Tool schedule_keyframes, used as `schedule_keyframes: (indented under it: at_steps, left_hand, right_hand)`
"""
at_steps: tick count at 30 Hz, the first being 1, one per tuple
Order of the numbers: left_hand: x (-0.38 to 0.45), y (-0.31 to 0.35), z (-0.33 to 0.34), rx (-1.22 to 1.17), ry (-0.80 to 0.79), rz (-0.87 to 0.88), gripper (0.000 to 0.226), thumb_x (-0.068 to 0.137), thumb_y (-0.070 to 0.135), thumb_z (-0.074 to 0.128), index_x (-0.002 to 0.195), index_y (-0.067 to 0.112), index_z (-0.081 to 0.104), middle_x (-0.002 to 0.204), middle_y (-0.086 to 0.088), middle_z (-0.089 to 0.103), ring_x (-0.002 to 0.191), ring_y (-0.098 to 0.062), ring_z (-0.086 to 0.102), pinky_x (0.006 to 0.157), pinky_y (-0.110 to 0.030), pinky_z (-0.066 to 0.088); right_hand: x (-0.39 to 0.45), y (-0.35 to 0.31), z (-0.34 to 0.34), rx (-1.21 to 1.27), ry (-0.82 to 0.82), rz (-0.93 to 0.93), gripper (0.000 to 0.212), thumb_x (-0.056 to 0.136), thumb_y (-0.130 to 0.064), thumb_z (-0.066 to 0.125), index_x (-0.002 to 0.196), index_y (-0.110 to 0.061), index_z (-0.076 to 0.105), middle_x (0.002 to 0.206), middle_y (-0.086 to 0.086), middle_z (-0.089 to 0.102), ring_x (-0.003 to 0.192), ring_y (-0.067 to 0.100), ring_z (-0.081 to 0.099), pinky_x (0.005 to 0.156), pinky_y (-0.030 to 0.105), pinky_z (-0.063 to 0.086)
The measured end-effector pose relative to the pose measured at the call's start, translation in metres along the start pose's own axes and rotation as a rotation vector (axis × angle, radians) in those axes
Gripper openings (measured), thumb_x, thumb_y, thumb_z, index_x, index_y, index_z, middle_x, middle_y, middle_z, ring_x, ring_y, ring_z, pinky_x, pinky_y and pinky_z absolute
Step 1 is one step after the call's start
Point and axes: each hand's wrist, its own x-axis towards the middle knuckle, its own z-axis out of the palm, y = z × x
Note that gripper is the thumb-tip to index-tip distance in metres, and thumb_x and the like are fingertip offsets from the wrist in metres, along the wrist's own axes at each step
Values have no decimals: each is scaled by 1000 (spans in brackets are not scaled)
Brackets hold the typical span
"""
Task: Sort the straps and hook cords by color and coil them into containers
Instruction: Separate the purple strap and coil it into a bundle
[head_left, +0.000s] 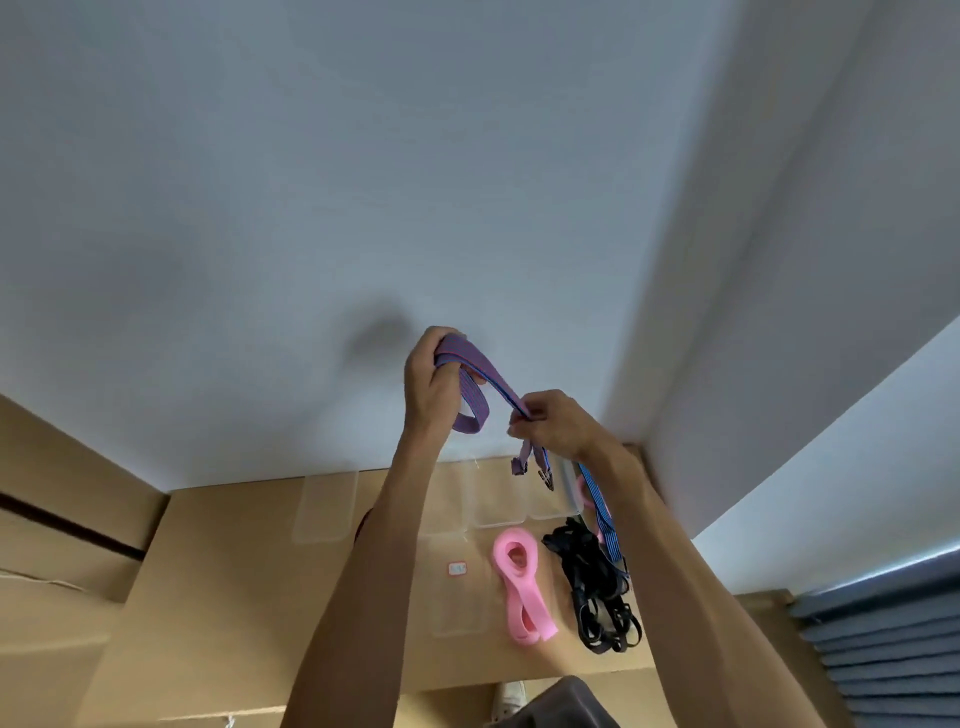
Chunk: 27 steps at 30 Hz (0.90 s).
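Both hands are raised in front of the white wall, above a cardboard box top. My left hand grips a coiled loop of a purple-blue striped strap. My right hand pinches the same strap lower down; its metal hook ends dangle below the hand, and a blue striped length trails down along my right forearm. On the box lie a folded pink strap and a tangle of black cords.
Several clear plastic containers and lids lie on the box near the wall. More cardboard boxes stand to the left. A wall corner and a blue blind are on the right.
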Motion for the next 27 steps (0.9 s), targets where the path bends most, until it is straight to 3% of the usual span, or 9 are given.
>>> schedule_keyframes:
  at_steps: [2,4,8,10,12,14,17,23,27]
  left_hand:
    - [-10,-1,-15,46,35,-6,37,73,-6,34,90,14,60,71,5,66,63,-20,68,59,-24,52]
    - [-29,-9,-23,136,1,-104,29,77,-4,36,90,9,59,69,-3,65,67,-28,67,65,-31,53]
    - [-90,-38,-32,357,-255,-423,6,94,12,55,96,7,56,65,1,62,65,-26,61,69,-38,45]
    - [-116,-39,-31,361,-499,-488,34,81,30,73,110,25,56,69,11,62,67,-17,62,69,-36,49]
    - [-129,-31,-20,327,-575,-359,69,71,30,82,130,37,48,106,19,68,108,-4,63,95,-27,50]
    - [-138,-22,-5,204,-486,-312,65,69,22,82,127,26,52,118,10,66,119,-11,58,101,-31,46]
    - [-153,-16,-4,-6,-264,-433,40,67,16,77,102,19,58,90,-6,66,87,-20,65,79,-38,52]
    - [-186,-22,-50,107,-143,-441,16,74,17,70,88,26,69,76,0,68,72,-24,70,70,-34,54]
    - [-196,-35,-86,113,-21,-503,19,77,7,68,94,14,72,73,-2,64,60,-23,61,66,-41,55]
  right_hand:
    - [-7,1,-6,49,95,-13,9,83,-12,67,78,-5,65,65,3,57,59,12,48,62,26,40]
    - [-17,-3,-15,219,166,-36,9,83,-13,69,81,-5,67,58,-2,55,56,14,50,61,25,39]
    - [-38,-18,-16,516,98,-95,4,73,-11,67,76,-10,68,61,-11,64,59,23,58,64,33,34]
    - [-46,-23,-3,697,28,-80,8,72,-2,63,70,-10,65,89,2,76,82,32,56,68,35,33]
    - [-53,-29,14,845,-33,-42,9,69,0,60,74,-7,65,100,17,75,90,37,62,72,37,42]
    - [-61,-35,31,931,-63,2,19,67,-2,59,85,0,63,95,20,73,90,32,68,71,38,48]
    - [-71,-42,47,1047,-54,11,18,70,-4,57,88,-3,60,82,14,66,80,27,63,70,36,50]
    - [-75,-38,85,1105,87,218,10,78,-4,64,88,-4,61,86,15,58,74,24,57,67,35,50]
    - [-74,-16,132,752,196,369,80,78,-14,75,146,-14,33,125,13,58,103,25,63,73,34,54]
